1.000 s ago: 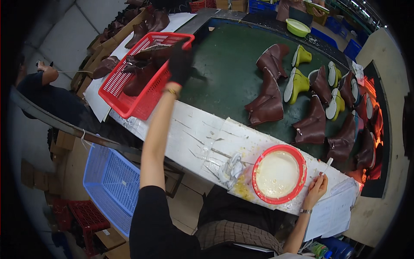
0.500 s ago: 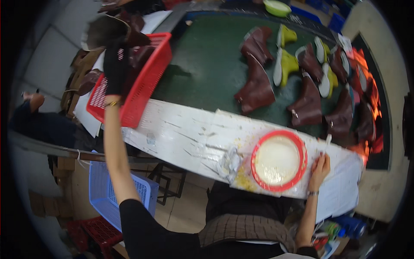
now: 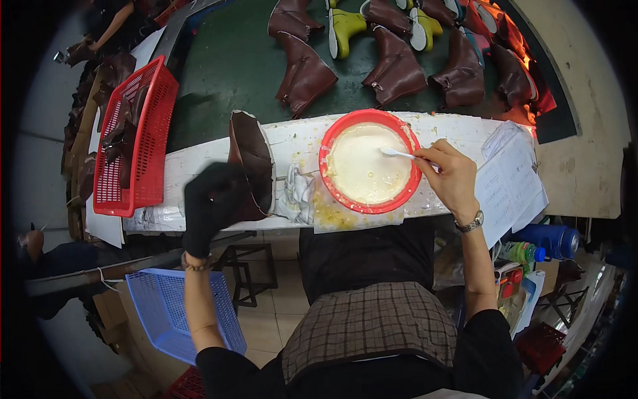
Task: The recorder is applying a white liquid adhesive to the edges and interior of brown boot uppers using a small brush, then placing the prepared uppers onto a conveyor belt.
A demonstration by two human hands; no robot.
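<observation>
My left hand (image 3: 211, 203), in a black glove, has its fingers curled at the left edge of a brown leather boot upper (image 3: 252, 156). The upper lies upright-on-page across the white board (image 3: 292, 136), its pale cut edge facing right. In my right hand (image 3: 452, 176), bare and pinched between thumb and fingers, is a small white brush (image 3: 397, 153). Its tip points left over the cream-coloured liquid (image 3: 362, 166) in a red-rimmed bowl (image 3: 325, 159). A crumpled white cloth (image 3: 297, 195) lies between the upper and the bowl.
A red basket (image 3: 149, 146) with brown uppers stands at the left. Brown uppers (image 3: 395, 70) and lime-green boot pieces (image 3: 345, 30) lie on the green conveyor belt (image 3: 226, 73). Papers (image 3: 508, 189) lie at the right. A blue crate (image 3: 173, 312) sits below. Another person works at the far left.
My left hand has come from the red basket to the board with the boot upper. My right hand has lifted from beside the bowl, bringing the brush over the liquid. The view has shifted.
</observation>
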